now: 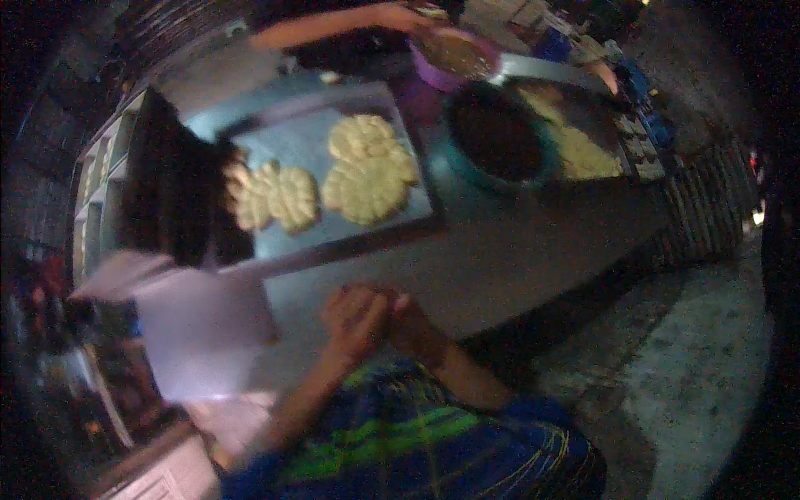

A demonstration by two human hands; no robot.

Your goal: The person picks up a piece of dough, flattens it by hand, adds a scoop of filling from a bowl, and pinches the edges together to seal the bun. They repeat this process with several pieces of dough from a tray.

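My left hand (354,317) and my right hand (410,329) meet in front of my body, above the near edge of the table. Their fingers are curled and pressed together; anything between them is hidden. Just beyond, a metal baking tray (300,137) bears shaped pieces of pale dough. One larger piece (367,179) lies on its right side, and another (279,196) on its left, partly behind a dark blurred shape. Neither of my hands touches the tray.
Right of the tray stands a teal basin (454,158) with dark contents. Behind it, a person's arm (333,25) reaches to a purple bowl (429,71). Pale yellow dough (583,154) lies at the far right. A whitish sheet or box (200,333) is near my left arm.
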